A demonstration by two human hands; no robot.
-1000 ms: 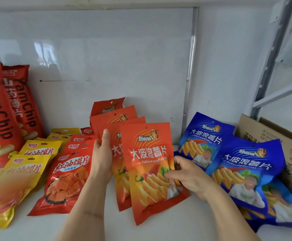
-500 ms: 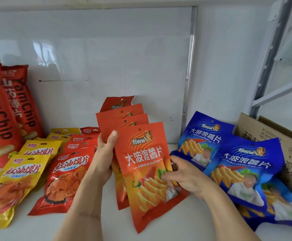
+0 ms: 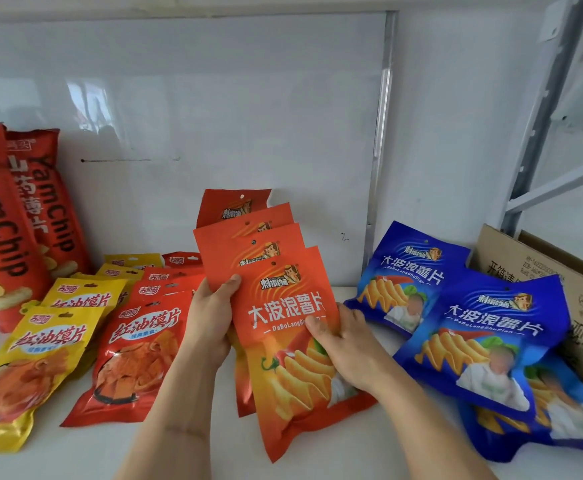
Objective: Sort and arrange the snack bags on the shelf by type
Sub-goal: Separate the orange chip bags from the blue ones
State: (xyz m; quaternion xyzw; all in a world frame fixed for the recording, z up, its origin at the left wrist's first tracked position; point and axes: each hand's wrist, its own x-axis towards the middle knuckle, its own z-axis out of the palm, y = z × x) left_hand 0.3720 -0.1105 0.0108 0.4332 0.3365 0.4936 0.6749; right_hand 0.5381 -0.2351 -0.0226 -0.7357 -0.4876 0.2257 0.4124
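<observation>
1. My left hand and right hand grip a fanned stack of orange chip bags from either side, thumbs on the front bag.
2. The stack stands mid-shelf, between the red bags and blue bags.

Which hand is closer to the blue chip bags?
Right. The right hand grips the front orange bag just beside the blue chip bags; the left hand holds the orange stack's far side.
</observation>
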